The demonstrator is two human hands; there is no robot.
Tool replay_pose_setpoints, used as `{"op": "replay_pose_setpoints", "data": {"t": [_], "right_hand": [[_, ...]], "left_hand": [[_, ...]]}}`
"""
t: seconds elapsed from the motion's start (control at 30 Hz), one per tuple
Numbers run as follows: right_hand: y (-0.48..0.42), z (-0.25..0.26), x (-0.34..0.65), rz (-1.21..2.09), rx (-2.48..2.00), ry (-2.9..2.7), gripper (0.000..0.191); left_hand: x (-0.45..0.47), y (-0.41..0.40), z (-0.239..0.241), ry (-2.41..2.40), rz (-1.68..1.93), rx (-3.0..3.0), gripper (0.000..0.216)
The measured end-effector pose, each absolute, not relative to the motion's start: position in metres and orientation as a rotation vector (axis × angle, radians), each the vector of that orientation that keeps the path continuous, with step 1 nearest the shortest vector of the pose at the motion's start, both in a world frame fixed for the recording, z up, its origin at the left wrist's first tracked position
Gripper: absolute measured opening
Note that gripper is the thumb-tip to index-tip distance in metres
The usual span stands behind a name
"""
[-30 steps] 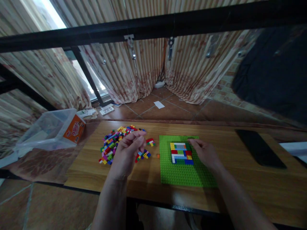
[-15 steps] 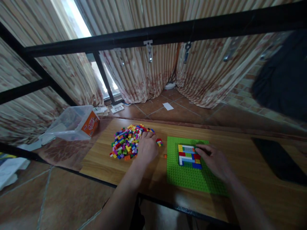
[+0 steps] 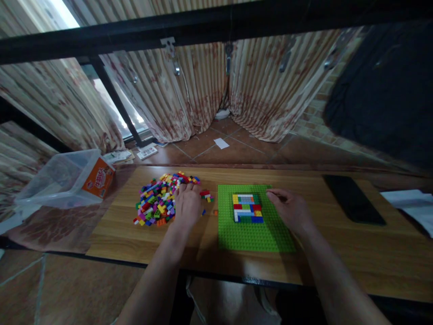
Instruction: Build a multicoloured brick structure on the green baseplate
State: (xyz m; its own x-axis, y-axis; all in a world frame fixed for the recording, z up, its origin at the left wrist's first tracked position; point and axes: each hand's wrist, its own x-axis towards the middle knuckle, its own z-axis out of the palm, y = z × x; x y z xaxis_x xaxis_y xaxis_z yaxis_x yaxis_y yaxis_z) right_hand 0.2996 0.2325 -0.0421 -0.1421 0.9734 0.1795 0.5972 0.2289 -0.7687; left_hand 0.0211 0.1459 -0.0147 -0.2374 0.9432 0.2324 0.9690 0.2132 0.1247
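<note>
Left hand (image 3: 188, 204) at a multicoloured brick pile (image 3: 154, 201); right hand (image 3: 290, 211) beside joined bricks (image 3: 246, 207) on a green baseplate (image 3: 243, 238)

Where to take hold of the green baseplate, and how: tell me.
Take the green baseplate by its near edge, probably toward the left corner, coming in low from the near side. It lies flat on the wooden table, so its thin rim is likely the best hold. That near strip is bare, while the joined bricks stand farther back.
</note>
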Motion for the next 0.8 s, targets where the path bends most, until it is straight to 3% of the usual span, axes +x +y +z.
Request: {"op": "replay_pose_setpoints", "data": {"t": [0.33, 0.57, 0.8], "right_hand": [[0.227, -0.032, 0.29, 0.777, -1.357, -1.651, 0.03], [0.199, -0.016, 0.278, 1.029, -1.046, -1.884, 0.024], [0.185, -0.013, 0.274, 1.078, -0.992, -2.041, 0.017]], "left_hand": [[0.037, 0.144, -0.017, -2.177, -1.235, -2.318, 0.013], [0.075, 0.135, -0.018, -2.0, -1.305, -2.637, 0.009], [0.087, 0.133, -0.025, -1.951, -1.271, -2.69, 0.009]]}}
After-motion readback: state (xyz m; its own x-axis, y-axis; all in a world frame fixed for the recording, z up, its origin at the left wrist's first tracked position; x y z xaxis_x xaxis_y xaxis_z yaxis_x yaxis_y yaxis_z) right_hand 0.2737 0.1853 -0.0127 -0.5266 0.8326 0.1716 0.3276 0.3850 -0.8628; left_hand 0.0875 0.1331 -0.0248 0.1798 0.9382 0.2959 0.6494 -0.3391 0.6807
